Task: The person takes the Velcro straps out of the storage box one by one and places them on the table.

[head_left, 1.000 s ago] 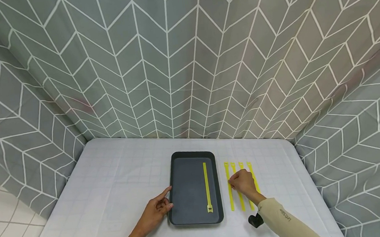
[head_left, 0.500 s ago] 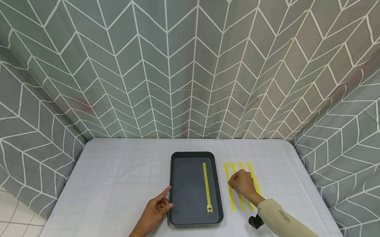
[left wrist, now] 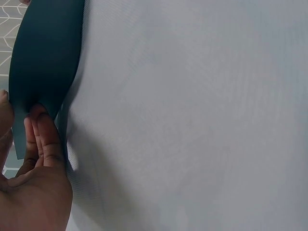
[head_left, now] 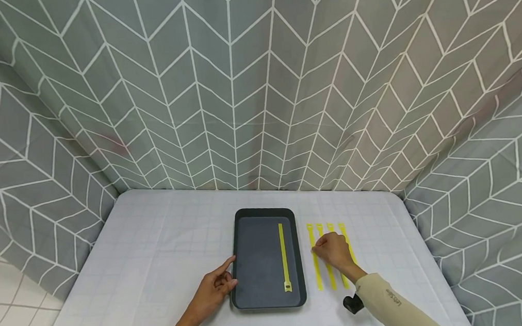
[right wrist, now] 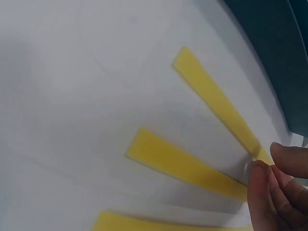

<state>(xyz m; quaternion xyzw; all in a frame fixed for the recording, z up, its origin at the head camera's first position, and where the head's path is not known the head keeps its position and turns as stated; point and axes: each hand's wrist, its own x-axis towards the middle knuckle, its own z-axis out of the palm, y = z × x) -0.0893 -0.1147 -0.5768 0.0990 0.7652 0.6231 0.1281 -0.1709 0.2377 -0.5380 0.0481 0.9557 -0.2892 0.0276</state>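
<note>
Right sleeve: a tan sleeve (head_left: 394, 304) comes in at the lower right of the head view, with a small black thing (head_left: 352, 303) lying just beside it on the table.

Right hand: the right hand (head_left: 336, 252) sits low and right of the middle, on top of the yellow strips. Its fingers (right wrist: 269, 185) are curled together and the tips pinch the strip nearest the tray.

Left hand: the left hand (head_left: 216, 287) lies lower left of the middle. Its fingers are mostly straight and press on the left rim of the tray; one finger points along the edge.

Yellow strips: four yellow strips (head_left: 330, 276) lie side by side on the white cloth, just right of the tray. They are flat and thin.

Tray: the dark tray (head_left: 250, 252) sits in the middle of the table. One more yellow strip (head_left: 283, 257) lies inside it, near its right side.

Table: a white cloth (head_left: 156, 244) with faint squares covers it.

Back: a grey curtain (head_left: 235, 82) with white zigzag lines hangs behind and on both sides.

Doing it well: I think the strip is hard to lift because it lies so flat. Get a nail under its edge, pinch only that one strip, and lift slowly so the next strips stay in their row. Keep the other hand holding the tray so it does not slide.
</note>
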